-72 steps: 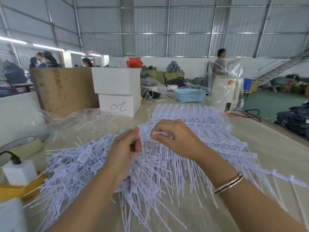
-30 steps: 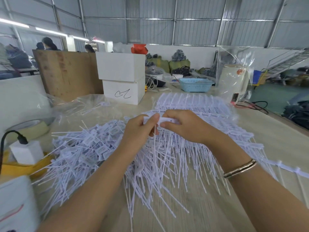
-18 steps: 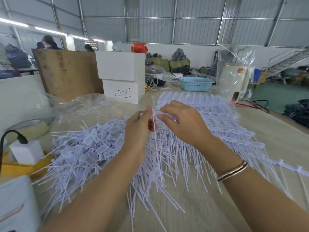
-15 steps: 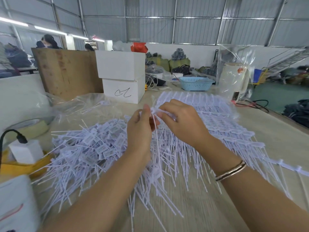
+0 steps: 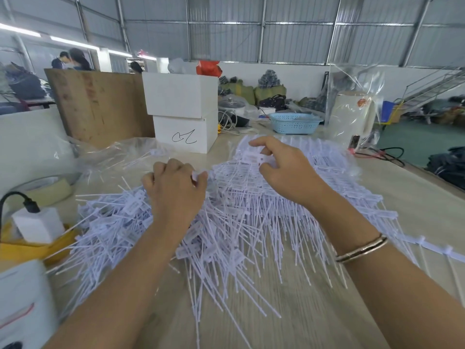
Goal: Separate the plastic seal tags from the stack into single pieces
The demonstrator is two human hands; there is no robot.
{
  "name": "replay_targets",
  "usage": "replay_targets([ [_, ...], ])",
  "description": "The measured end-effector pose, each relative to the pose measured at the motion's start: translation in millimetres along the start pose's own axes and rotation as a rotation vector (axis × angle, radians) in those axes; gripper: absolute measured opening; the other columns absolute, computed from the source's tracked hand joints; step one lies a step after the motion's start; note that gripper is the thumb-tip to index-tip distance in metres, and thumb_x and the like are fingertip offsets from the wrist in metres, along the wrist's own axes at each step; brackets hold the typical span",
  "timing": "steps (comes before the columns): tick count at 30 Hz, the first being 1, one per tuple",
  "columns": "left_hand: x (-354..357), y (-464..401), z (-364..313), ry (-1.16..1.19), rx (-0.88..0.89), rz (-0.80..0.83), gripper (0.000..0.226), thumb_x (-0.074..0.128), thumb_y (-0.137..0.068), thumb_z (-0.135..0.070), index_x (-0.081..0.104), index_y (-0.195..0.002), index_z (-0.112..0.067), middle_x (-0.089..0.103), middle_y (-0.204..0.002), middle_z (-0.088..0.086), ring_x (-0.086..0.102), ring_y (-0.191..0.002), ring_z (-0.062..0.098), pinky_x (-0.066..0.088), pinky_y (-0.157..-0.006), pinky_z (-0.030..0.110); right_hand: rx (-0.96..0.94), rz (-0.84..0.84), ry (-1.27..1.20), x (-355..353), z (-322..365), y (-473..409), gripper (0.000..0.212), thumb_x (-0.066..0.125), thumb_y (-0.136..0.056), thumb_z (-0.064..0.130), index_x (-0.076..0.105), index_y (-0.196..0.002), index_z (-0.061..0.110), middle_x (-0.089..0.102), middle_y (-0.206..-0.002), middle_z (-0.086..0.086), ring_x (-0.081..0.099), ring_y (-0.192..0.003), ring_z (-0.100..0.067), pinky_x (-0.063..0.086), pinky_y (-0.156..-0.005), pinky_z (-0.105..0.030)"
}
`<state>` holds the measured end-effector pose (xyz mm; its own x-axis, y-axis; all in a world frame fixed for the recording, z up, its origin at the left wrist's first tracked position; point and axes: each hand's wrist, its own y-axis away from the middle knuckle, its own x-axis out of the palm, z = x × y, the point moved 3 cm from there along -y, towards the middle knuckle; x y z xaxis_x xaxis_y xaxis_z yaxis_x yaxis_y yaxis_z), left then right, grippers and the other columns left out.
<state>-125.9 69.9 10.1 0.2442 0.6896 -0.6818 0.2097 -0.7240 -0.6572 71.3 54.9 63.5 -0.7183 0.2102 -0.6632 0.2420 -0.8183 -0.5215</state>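
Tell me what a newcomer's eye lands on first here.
First, the sprawl of white plastic seal tags covering the middle of the wooden table, loose ones heaped at left, joined rows stacked at right. Next, the two bare hands above it: the left hand pinches a tag over the loose heap, while the right hand reaches into the stack. Behind stand two stacked white boxes.

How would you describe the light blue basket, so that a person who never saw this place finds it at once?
Start from the two stacked white boxes at the far side of the wooden table, beyond the heap of white seal tags. To their right stands the light blue basket. Its perforated plastic walls and blue colour set it apart from the white and clear things around it.
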Motion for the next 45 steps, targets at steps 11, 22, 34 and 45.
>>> replay_targets([
  [11, -15, 16, -47, 0.95, 0.092, 0.236, 0.01, 0.059, -0.09, -0.04, 0.055, -0.087, -0.031, 0.063, -0.075, -0.008, 0.058, -0.067, 0.008, 0.045, -0.06, 0.018, -0.144, 0.006, -0.13, 18, 10, 2, 0.044, 0.059, -0.088, 0.0, 0.045, -0.127, 0.012, 0.043, -0.116, 0.005, 0.044, -0.091, 0.012, 0.036, -0.076, -0.003],
  [22, -11, 13, -42, 1.314, -0.123, 0.298, 0.023, 0.057, -0.093, -0.026, 0.058, -0.072, -0.018, 0.064, -0.062, -0.006, 0.057, -0.06, 0.005, 0.048, -0.066, 0.018, -0.147, 0.063, -0.018, 11, 7, 2, 0.016, 0.06, -0.092, 0.023, 0.065, -0.084, 0.011, 0.063, -0.077, -0.011, 0.046, -0.062, -0.014, 0.037, -0.059, -0.026],
  [34, 3, 1, -14, 1.522, -0.516, 0.142, 0.021, 0.056, -0.095, -0.025, 0.056, -0.076, -0.015, 0.063, -0.057, -0.006, 0.058, -0.052, 0.003, 0.047, -0.051, 0.015, -0.156, -0.118, -0.075, -4, 12, 2, 0.008, 0.052, -0.096, 0.021, 0.055, -0.092, 0.028, 0.052, -0.069, 0.015, 0.054, -0.059, -0.01, 0.037, -0.053, -0.018],
  [45, 2, -8, 18, 0.361, -0.098, -0.157, 0.027, 0.053, -0.093, -0.04, 0.06, -0.09, -0.014, 0.061, -0.076, 0.0, 0.056, -0.084, 0.028, 0.04, -0.078, 0.04, 0.158, 0.246, -0.351, 60, 15, -39, 0.006, 0.056, -0.094, 0.017, 0.057, -0.099, 0.019, 0.053, -0.086, -0.001, 0.043, -0.048, -0.009, 0.038, -0.045, -0.015],
])
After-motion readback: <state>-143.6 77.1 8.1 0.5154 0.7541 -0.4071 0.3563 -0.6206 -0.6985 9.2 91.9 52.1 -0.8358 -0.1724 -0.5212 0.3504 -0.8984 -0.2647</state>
